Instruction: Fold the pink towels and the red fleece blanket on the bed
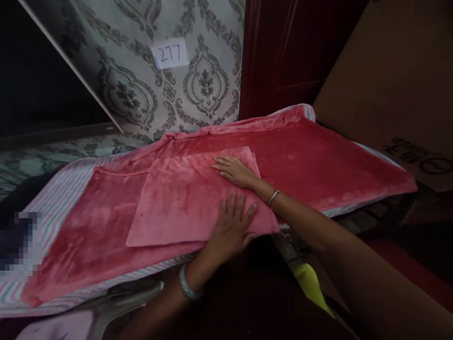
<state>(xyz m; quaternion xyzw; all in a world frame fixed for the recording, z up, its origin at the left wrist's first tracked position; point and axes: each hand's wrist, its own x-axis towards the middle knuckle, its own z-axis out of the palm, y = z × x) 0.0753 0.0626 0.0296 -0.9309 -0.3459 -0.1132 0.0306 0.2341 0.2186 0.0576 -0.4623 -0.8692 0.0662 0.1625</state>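
Behind, grey-patterned wallpaper (205,85). On the striped-edged red plush cover (304,163), see the folded rectangular pink plush cloth (177,203). Likely soft, limp, light; best lifted by 2 opposite edges. Touched by left hand (229,227), fingers spread; right hand (239,172), fingers extended, open.

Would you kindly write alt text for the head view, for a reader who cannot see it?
A left hand and a right hand rest flat on a folded pink cloth, which lies on a larger red cloth over striped fabric; behind, a card reading 277 is on a patterned wall.
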